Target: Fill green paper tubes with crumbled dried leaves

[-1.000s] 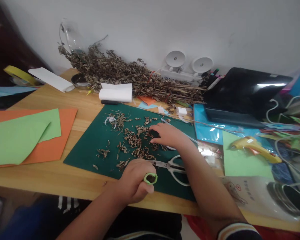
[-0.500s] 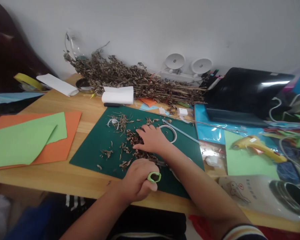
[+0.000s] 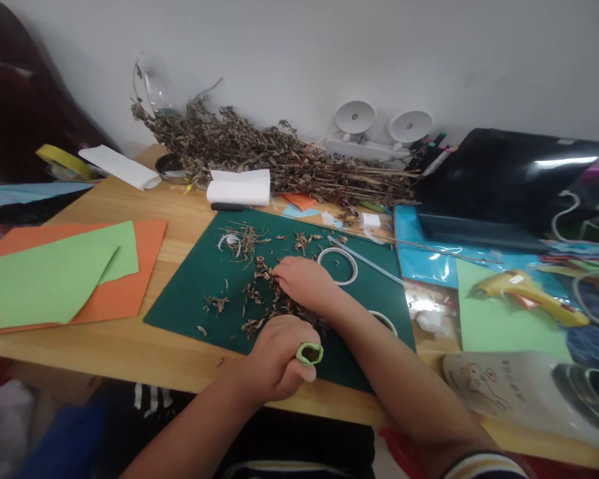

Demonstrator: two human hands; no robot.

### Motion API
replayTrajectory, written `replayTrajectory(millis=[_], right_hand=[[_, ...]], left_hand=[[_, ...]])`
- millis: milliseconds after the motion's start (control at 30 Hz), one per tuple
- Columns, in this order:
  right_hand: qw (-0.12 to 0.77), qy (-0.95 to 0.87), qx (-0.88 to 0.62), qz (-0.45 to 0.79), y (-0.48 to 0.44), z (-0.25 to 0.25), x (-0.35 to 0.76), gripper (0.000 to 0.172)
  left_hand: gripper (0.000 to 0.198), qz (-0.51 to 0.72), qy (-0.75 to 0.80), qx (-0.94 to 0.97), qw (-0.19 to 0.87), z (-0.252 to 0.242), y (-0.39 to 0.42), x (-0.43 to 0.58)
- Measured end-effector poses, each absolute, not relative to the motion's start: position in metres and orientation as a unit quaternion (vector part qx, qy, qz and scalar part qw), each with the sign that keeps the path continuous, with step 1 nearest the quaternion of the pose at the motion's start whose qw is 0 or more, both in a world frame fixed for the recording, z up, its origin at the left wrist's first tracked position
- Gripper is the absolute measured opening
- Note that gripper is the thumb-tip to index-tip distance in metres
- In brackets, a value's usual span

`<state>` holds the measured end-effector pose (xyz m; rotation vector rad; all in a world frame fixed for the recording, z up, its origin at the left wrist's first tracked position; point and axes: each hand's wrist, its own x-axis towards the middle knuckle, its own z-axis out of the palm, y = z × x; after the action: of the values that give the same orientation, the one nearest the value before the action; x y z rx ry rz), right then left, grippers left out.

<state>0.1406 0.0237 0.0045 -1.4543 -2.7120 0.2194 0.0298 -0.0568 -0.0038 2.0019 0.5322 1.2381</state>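
My left hand (image 3: 282, 359) is closed around a light-green paper tube (image 3: 309, 353), its open end facing up toward me and dark brown inside. Just beyond it, my right hand (image 3: 304, 279) rests on the heap of dried brown leaves (image 3: 287, 305) with its fingers drawn together and curled into them; the fingertips are partly hidden. Loose leaf bits and a small pile of thin stems (image 3: 249, 241) lie on the green cutting mat (image 3: 180, 313). One white tape roll (image 3: 338, 266) lies right of my right hand, and another ring (image 3: 383, 322) is partly covered by my forearm.
A long bundle of dried plants (image 3: 249, 146) lies along the wall. Orange and green paper (image 3: 54, 273) is at the left. To the right are a yellow glue gun (image 3: 524, 293), a dark laptop (image 3: 509, 186) and a wide-mouthed bottle (image 3: 514, 392) on its side near the edge.
My right hand's spread fingers have drawn together over the dried leaves. My left hand keeps the green paper tube in nearly the same place. The view has shifted slightly.
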Motion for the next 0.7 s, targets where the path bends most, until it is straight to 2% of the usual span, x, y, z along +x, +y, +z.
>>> replayTrajectory(millis=[167, 300, 367, 600, 700], right_hand=[[0.110, -0.863, -0.484, 0.094, 0.020, 0.031, 0.156, 0.022], [0.282, -0.844, -0.419, 0.182, 0.006, 0.063, 0.169, 0.012], [0.327, -0.849, -0.355, 0.215, -0.005, 0.077, 0.173, 0.009], [0.258, -0.908, -0.264, 0.198, -0.033, 0.100, 0.178, 0.012], [0.261, -0.911, -0.254, 0.192, -0.040, 0.100, 0.180, 0.014]], left_hand=[[0.043, 0.480, 0.219, 0.768, 0.364, -0.004, -0.057, 0.030], [0.042, 0.483, 0.223, 0.766, 0.361, -0.002, -0.057, 0.029], [0.041, 0.484, 0.224, 0.768, 0.355, 0.000, -0.058, 0.028], [0.045, 0.457, 0.257, 0.815, 0.248, 0.004, -0.059, 0.023], [0.044, 0.454, 0.255, 0.822, 0.230, 0.002, -0.058, 0.022]])
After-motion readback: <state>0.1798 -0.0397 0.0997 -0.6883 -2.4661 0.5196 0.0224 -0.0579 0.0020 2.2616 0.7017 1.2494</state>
